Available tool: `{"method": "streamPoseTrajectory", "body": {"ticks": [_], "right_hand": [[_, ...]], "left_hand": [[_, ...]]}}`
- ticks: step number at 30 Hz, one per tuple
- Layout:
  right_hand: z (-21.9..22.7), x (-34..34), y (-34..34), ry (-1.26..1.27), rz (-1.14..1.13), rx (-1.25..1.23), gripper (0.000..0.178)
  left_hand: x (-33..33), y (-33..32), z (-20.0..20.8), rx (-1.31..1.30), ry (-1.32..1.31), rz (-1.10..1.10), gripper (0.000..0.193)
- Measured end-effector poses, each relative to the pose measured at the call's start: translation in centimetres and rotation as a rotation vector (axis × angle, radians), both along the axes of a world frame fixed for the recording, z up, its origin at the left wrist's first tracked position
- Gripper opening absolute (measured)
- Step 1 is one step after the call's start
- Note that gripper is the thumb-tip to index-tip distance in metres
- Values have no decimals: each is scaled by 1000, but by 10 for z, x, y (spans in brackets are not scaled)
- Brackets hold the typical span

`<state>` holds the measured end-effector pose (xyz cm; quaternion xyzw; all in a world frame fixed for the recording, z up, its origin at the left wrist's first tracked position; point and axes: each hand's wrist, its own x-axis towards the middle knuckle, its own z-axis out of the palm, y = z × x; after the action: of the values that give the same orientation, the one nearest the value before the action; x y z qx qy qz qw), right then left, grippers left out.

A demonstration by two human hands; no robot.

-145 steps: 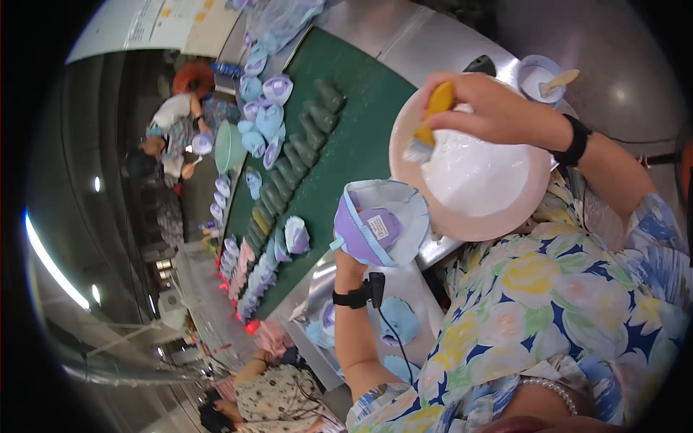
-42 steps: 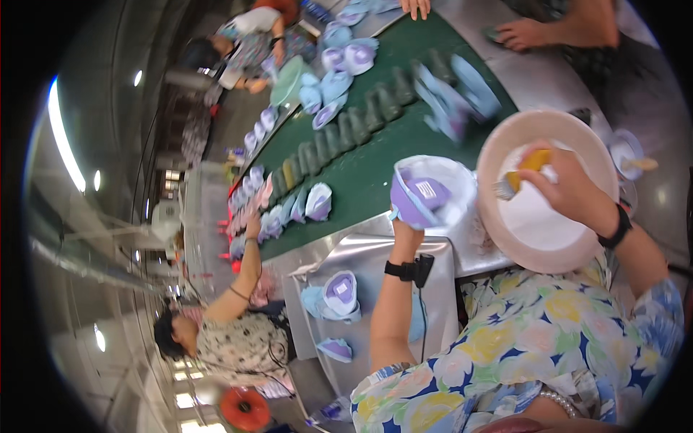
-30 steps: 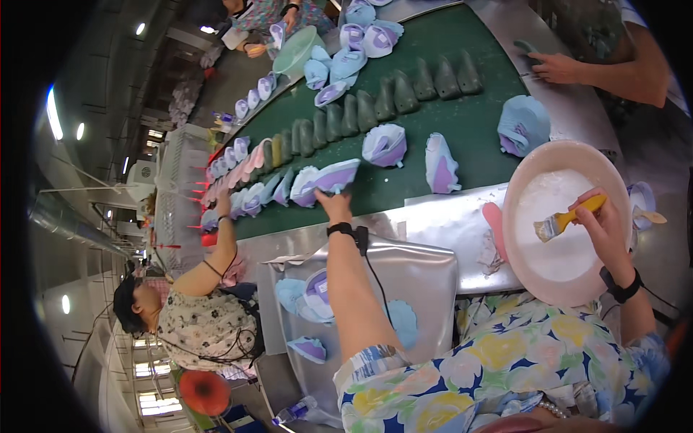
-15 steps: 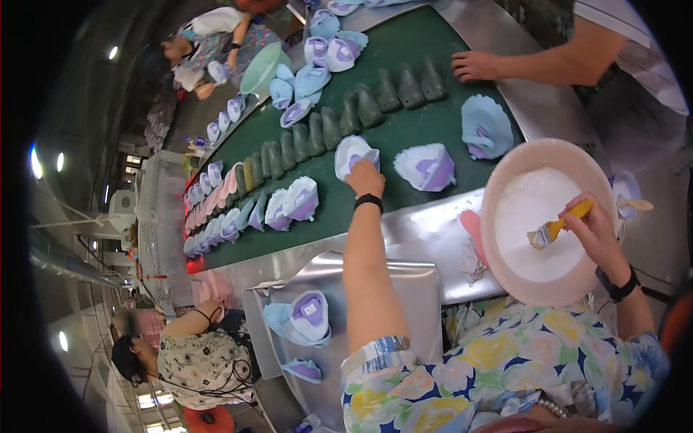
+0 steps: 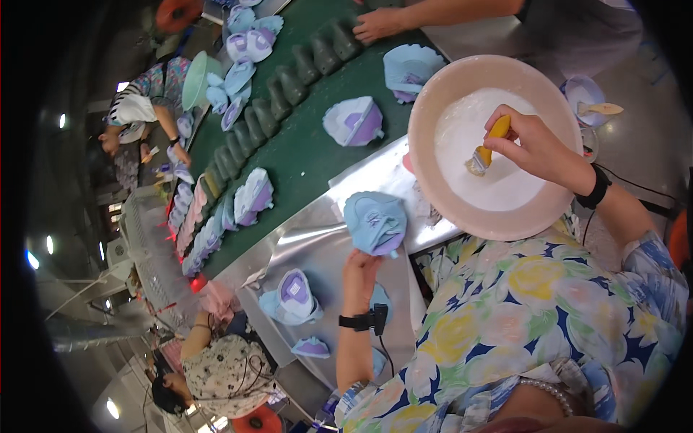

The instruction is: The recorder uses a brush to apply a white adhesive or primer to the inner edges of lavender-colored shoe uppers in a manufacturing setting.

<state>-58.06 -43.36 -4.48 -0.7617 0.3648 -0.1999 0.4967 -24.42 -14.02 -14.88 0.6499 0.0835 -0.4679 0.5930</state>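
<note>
My left hand (image 5: 361, 267) pinches the lower edge of a light blue and purple shoe upper (image 5: 374, 220), lifted above the metal ledge. My fingertips are partly hidden behind it. In my right hand (image 5: 534, 144) is a yellow-handled paintbrush (image 5: 498, 132), bristles down over a wide pinkish basin (image 5: 426, 169) of white liquid (image 5: 498, 191). Whether the bristles touch the liquid I cannot tell. Two more shoe uppers, one pale and purple (image 5: 354, 121) and one blue (image 5: 411, 71), lie on the green conveyor belt (image 5: 310, 162) beyond the basin.
Dark shoe lasts (image 5: 289, 83) stand in a row along the belt, shoe uppers beside them. More uppers (image 5: 294, 292) lie on the metal tray near my left forearm. A co-worker's hand (image 5: 379, 25) rests by the far lasts. A small tub (image 5: 583, 94) holding a brush stands right of the basin.
My left hand has drawn back from the belt toward me and now holds a shoe upper off it. My right hand stays over the basin with the brush, its handle now more upright. The view has shifted.
</note>
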Motion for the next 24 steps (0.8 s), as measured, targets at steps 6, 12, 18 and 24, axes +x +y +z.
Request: {"method": "streamPoseTrajectory", "body": {"ticks": [6,12,18,24], "right_hand": [[-9,25,18,23,165,-104,22],[-17,9,20,288,472,-303,19],[9,-37,-17,77,98,-413,18],[45,-46,-35,-109,-17,-296,19]], "left_hand": [[-14,-35,46,-13,-1532,-946,49],[-2,-70,16,-76,-1558,-1274,49],[27,-83,65,-330,-719,-549,33],[-6,-126,94,-368,-160,-572,45]]}}
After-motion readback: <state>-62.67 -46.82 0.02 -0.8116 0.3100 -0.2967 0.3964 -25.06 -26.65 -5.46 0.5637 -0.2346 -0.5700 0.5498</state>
